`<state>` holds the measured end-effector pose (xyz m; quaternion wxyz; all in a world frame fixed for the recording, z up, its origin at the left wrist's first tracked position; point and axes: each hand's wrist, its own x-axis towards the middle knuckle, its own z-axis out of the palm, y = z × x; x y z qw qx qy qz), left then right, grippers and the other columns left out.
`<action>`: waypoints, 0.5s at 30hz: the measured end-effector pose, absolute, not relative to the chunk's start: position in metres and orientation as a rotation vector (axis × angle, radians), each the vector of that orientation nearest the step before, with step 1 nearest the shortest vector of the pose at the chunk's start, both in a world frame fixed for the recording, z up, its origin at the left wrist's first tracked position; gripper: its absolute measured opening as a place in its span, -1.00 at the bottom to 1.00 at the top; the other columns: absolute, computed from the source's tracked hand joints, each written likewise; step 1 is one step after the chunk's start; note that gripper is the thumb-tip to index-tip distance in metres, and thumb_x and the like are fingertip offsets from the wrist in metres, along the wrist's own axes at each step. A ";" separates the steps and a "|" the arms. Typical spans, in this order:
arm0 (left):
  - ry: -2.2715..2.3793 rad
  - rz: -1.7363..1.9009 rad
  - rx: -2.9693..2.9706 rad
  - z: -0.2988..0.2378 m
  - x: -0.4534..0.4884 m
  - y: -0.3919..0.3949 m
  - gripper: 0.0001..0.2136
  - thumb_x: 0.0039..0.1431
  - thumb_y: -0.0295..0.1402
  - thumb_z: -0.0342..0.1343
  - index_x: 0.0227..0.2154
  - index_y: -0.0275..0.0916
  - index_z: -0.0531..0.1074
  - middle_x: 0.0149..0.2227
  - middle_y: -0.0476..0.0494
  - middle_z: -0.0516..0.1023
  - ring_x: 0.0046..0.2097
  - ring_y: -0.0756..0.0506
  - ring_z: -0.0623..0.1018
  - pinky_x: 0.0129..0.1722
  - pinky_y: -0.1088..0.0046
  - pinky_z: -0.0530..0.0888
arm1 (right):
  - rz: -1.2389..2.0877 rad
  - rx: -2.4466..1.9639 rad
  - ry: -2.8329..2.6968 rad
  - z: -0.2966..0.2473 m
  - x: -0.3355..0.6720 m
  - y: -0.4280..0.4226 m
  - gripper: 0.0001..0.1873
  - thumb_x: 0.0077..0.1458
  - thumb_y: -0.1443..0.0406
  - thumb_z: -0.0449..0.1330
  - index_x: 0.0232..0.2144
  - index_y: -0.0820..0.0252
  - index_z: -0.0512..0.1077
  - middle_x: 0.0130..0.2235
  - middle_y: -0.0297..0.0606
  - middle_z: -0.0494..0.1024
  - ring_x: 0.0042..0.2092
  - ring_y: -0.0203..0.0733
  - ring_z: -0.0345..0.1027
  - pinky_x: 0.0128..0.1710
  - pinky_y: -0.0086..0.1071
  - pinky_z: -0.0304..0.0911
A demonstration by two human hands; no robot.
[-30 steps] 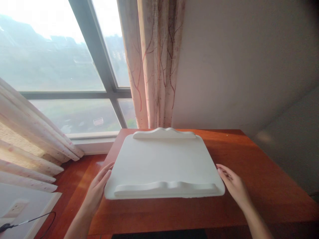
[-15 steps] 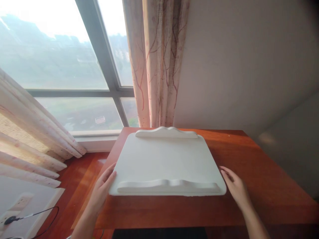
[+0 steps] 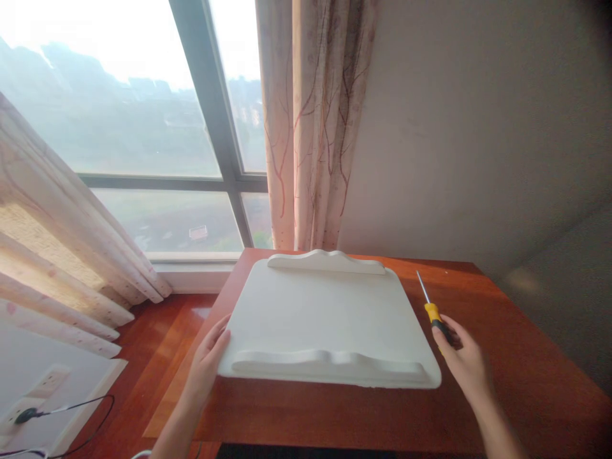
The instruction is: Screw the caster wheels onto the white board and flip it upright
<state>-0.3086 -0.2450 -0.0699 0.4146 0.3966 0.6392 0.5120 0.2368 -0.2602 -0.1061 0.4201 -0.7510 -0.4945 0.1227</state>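
The left hand (image 3: pixel 206 363), fingers spread, is pressing the board's (image 3: pixel 325 319) 9 o'clock edge; the right hand (image 3: pixel 461 360) is gripping a screwdriver (image 3: pixel 431 310) at the board's 3 o'clock, on the table (image 3: pixel 516 357).

A plain white panel (image 3: pixel 325 319) with white scalloped rails is shown against the reddish-brown wooden table (image 3: pixel 502 376). Just beyond the right hand (image 3: pixel 463 360), a screwdriver (image 3: pixel 433 311) is seen with a yellow collar, a black handle and a silvery shaft. Behind the panel, a cream curtain (image 3: pixel 315 127) is patterned with red-brown branching lines. The window frame (image 3: pixel 210 127) is rendered dark grey; the wall (image 3: pixel 478 127) is a pale grey-beige.
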 end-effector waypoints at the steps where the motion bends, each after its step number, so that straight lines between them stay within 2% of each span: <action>1: 1.610 1.290 0.994 -0.070 -0.308 -0.245 -0.25 -0.09 0.18 0.28 0.06 -0.28 0.51 0.01 -0.30 0.63 0.03 -0.36 0.60 -0.11 0.28 0.59 | 0.346 -1.819 -1.289 -0.096 0.229 -0.256 -0.42 0.11 -0.02 0.18 0.07 0.19 0.47 -0.02 -0.04 0.61 -0.10 0.04 0.53 -0.13 -0.17 0.45; 4: 1.620 1.291 0.992 -0.068 -0.306 -0.245 -0.26 -0.09 0.19 0.27 0.04 -0.26 0.52 -0.01 -0.28 0.64 0.00 -0.36 0.61 -0.13 0.28 0.60 | 0.560 -1.656 -1.585 -0.066 0.198 -0.240 -0.51 0.12 0.09 0.19 0.06 0.15 0.48 0.01 -0.10 0.59 -0.10 -0.05 0.52 -0.15 -0.25 0.45; 8: 1.613 1.287 1.030 -0.065 -0.305 -0.246 -0.26 -0.08 0.21 0.25 0.04 -0.26 0.53 -0.03 -0.29 0.65 -0.03 -0.35 0.62 -0.15 0.28 0.60 | 0.688 -1.560 -1.887 -0.040 0.152 -0.218 -0.57 0.06 0.19 0.22 0.01 0.07 0.53 -0.03 -0.17 0.60 -0.07 -0.03 0.50 -0.10 -0.23 0.43; 15: 1.610 1.304 1.066 -0.064 -0.306 -0.247 -0.25 -0.09 0.22 0.25 0.03 -0.28 0.55 -0.09 -0.29 0.66 -0.04 -0.37 0.62 -0.16 0.25 0.60 | 0.721 -1.425 -2.103 -0.031 0.118 -0.195 -0.63 0.04 0.23 0.28 -0.06 0.06 0.56 -0.03 -0.21 0.59 -0.05 -0.04 0.48 -0.07 -0.23 0.40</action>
